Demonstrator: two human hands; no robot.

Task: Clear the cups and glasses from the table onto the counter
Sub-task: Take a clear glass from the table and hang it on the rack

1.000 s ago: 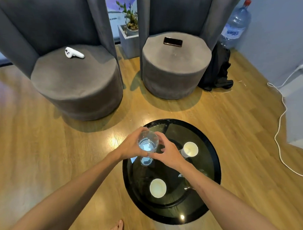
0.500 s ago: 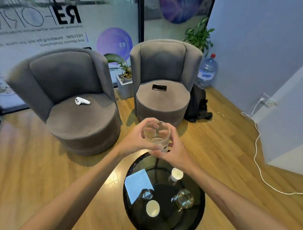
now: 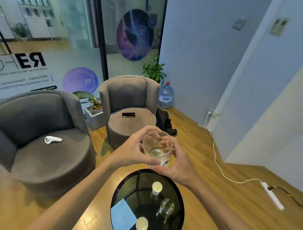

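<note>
You've lifted the glass (image 3: 157, 148) clear of the worktop (image 3: 179, 191); left hand (image 3: 131, 151) and right hand (image 3: 179, 165) both grasp it. Two cups and one glass remain, lower centre.

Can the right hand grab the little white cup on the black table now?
Probably not yet. Both hands, right hand and left hand, hold the clear glass above the table. The white cup stands uncovered just below, so it looks easy once a hand is free.
</note>
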